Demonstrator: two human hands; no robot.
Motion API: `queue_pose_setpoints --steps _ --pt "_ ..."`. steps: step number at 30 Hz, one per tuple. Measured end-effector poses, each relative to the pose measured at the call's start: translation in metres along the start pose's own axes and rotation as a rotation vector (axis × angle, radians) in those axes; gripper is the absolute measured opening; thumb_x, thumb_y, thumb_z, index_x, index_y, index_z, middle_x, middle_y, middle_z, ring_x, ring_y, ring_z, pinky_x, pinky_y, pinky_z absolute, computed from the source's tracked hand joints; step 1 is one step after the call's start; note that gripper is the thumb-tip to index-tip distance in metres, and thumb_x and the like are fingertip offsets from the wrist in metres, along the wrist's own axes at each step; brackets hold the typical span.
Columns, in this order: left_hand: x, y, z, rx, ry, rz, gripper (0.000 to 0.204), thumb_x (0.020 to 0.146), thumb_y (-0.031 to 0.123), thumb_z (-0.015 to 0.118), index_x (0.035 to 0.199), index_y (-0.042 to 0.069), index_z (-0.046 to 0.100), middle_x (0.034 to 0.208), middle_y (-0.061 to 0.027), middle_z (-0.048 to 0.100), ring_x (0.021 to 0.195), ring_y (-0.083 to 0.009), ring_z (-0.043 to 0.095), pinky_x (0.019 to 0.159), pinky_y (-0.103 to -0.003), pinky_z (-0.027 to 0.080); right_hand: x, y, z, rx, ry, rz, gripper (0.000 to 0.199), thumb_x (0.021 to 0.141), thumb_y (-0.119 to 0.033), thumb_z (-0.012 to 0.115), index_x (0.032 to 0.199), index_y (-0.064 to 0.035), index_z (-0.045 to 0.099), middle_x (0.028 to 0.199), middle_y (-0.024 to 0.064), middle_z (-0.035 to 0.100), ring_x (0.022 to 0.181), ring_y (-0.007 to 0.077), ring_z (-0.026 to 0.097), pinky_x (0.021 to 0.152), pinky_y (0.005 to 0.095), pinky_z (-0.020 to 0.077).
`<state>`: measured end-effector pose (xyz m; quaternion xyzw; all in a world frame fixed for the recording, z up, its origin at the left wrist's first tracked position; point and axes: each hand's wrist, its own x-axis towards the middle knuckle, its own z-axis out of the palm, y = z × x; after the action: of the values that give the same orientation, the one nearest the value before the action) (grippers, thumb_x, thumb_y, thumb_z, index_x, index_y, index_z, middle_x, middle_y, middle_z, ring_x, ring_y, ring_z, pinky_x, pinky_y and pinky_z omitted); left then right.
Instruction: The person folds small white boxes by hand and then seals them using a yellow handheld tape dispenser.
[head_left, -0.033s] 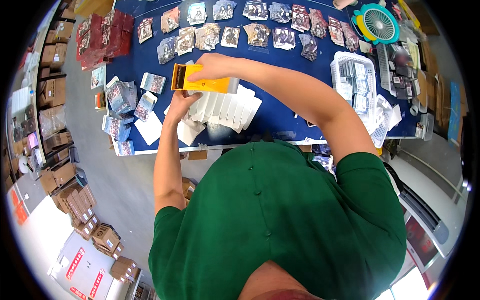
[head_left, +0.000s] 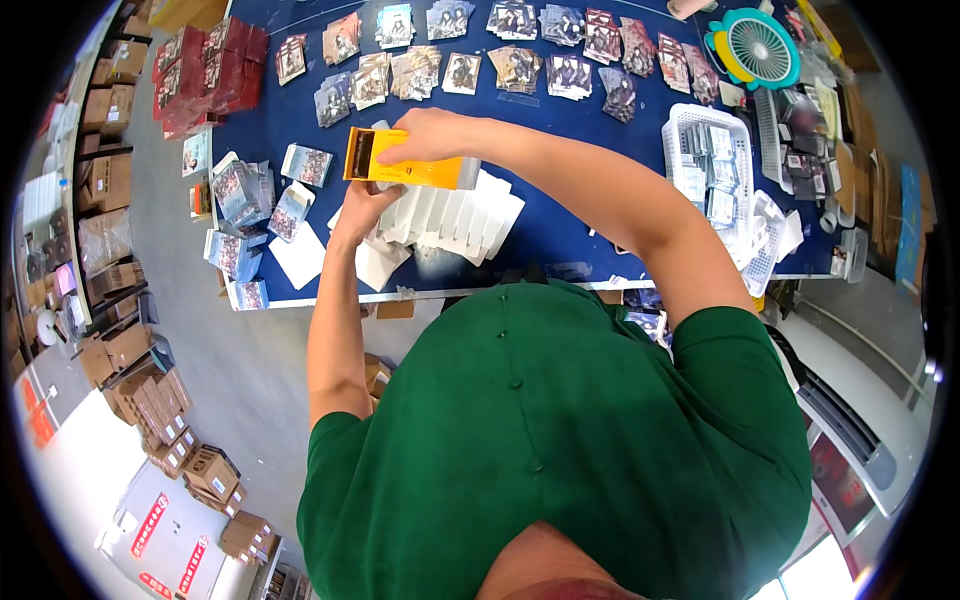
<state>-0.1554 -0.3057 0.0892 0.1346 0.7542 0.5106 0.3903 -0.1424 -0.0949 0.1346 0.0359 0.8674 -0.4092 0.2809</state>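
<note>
A yellow box (head_left: pixel 432 172) with a dark left end and a pale right end is held up over the near-left part of the blue table (head_left: pixel 560 215). My right hand (head_left: pixel 432 132) grips it from above, fingers over its far side and thumb on the yellow face. From below, my left hand (head_left: pixel 368 208) holds the box near its dark end, with some fingers hidden behind it. Beneath and to the right of the box, several white trays or open cartons (head_left: pixel 470 220) lie overlapped in a row. A flat white sheet (head_left: pixel 298 260) is left of my left wrist.
Piles of picture cards (head_left: pixel 514 68) line the far side. Dark red boxes (head_left: pixel 212 70) are stacked far left, above light blue picture boxes (head_left: pixel 238 192). At right are a white basket (head_left: pixel 668 150) of small packs and a teal fan (head_left: pixel 757 48).
</note>
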Motion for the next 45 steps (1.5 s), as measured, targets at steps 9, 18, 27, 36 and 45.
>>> queue_pose_setpoints --steps 9,18,27,36,45 --pt "0.002 -0.036 -0.017 0.046 0.023 0.000 0.047 0.079 0.021 0.076 0.120 0.003 0.059 0.110 -0.0075 0.065 0.103 -0.0164 0.058 0.094 -0.031 0.043 -0.046 0.030 -0.009 0.614 0.134 -0.169 0.057 0.090 -0.050 0.064 0.122 -0.0030 0.067 0.120 0.0164 0.065 0.114 0.0242 0.060 0.096 0.0320 0.0452" --pt "-0.006 -0.036 -0.014 0.002 0.066 -0.025 0.043 0.079 0.020 0.077 0.115 0.003 0.060 0.102 -0.0067 0.065 0.096 -0.0141 0.057 0.089 -0.029 0.044 -0.099 0.200 0.169 1.209 0.107 0.597 0.073 0.091 -0.051 0.063 0.139 0.0003 0.045 0.137 0.0180 0.052 0.128 0.0320 0.049 0.102 0.0501 0.0423" --pt "-0.003 -0.056 0.017 -0.164 0.063 -0.023 0.040 0.085 0.015 0.071 0.121 0.003 0.060 0.114 -0.0072 0.065 0.107 -0.0165 0.060 0.097 -0.030 0.043 -0.108 0.224 0.165 0.649 0.681 0.514 0.056 0.087 -0.048 0.063 0.111 0.0027 0.066 0.105 0.0236 0.070 0.101 0.0375 0.067 0.090 0.0459 0.0495" --pt "0.018 -0.135 0.125 -0.570 -0.072 -0.224 0.046 0.086 0.016 0.069 0.128 0.005 0.054 0.118 -0.0033 0.063 0.111 -0.0169 0.058 0.099 -0.033 0.043 -0.197 0.285 0.139 0.656 0.609 0.682 0.056 0.087 -0.050 0.064 0.111 0.0000 0.066 0.092 0.0156 0.071 0.077 0.0217 0.071 0.057 0.0330 0.0555" --pt "0.027 -0.154 0.111 -0.484 -0.130 -0.407 0.048 0.090 0.031 0.065 0.127 0.002 0.056 0.115 -0.0113 0.064 0.096 -0.0204 0.065 0.085 -0.035 0.052 -0.188 0.276 0.152 0.881 0.797 0.386 0.067 0.087 -0.034 0.073 0.141 -0.0029 0.049 0.104 0.0113 0.069 0.090 0.0141 0.064 0.078 0.0286 0.0517"
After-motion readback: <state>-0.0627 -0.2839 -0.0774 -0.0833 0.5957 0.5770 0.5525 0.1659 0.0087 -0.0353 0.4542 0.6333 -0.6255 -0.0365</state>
